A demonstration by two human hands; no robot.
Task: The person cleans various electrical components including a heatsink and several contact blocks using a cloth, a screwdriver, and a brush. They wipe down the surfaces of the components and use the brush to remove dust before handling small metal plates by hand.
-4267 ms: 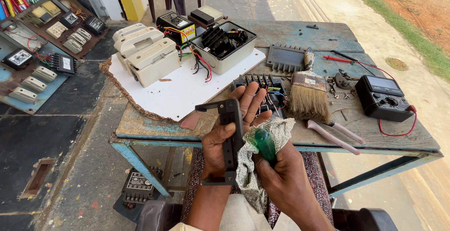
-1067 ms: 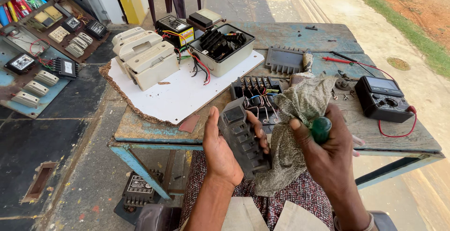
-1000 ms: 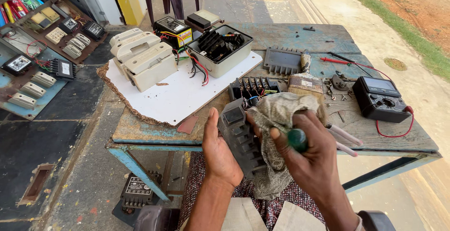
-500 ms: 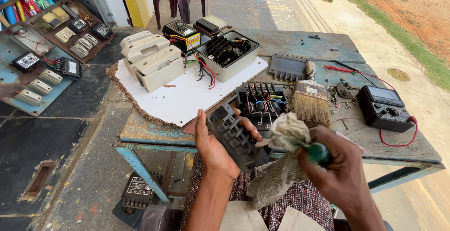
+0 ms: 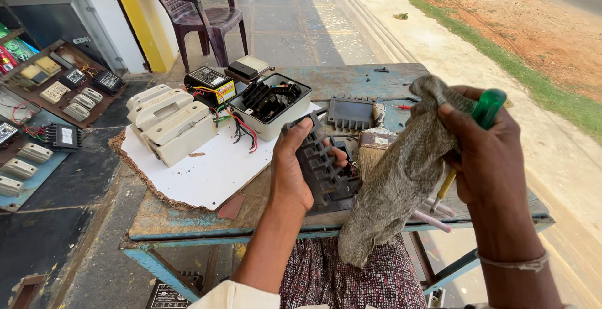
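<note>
1. Two bare hands work above a worn blue worktop point(image 5: 188, 221).
2. Left hand point(image 5: 290, 171) is closed around a dark ribbed plastic cover point(image 5: 323, 171), held tilted just over the worktop's near edge.
3. Right hand point(image 5: 483, 152), raised beside it, is closed on a grey rag point(image 5: 395, 183) and a green-handled screwdriver point(image 5: 486, 108).
4. Just behind the cover lies a paintbrush point(image 5: 374, 143); an open meter box point(image 5: 268, 103) sits farther back.
</note>
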